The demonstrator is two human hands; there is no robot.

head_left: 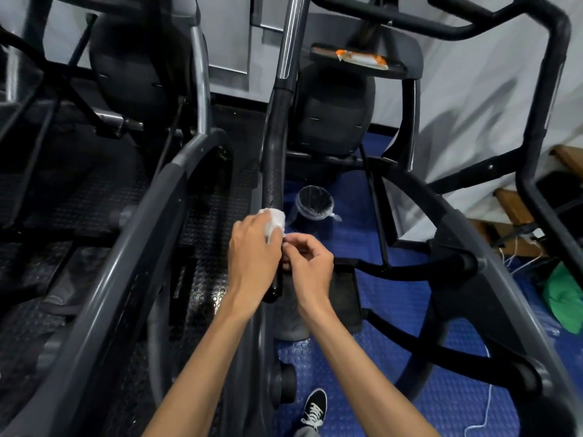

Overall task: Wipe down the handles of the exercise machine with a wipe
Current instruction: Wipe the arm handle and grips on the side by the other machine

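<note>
A long black handle [275, 159] of the exercise machine runs from the top centre down toward me, with wet droplets on its grip. My left hand [252, 253] is wrapped around its lower end and holds a crumpled white wipe [275, 219] against it. My right hand [307, 263] sits just right of the handle, fingers pinched together at an edge of the wipe. The handle's end cap [273, 291] shows below my hands. The machine's other black handle [549, 89] curves at the far right.
A small black bin [312, 206] with a clear liner stands on the blue floor mat beyond my hands. An orange-and-white packet [362, 59] lies on the console tray. A second machine fills the left side. Cables and a green cloth [564, 298] lie at the right.
</note>
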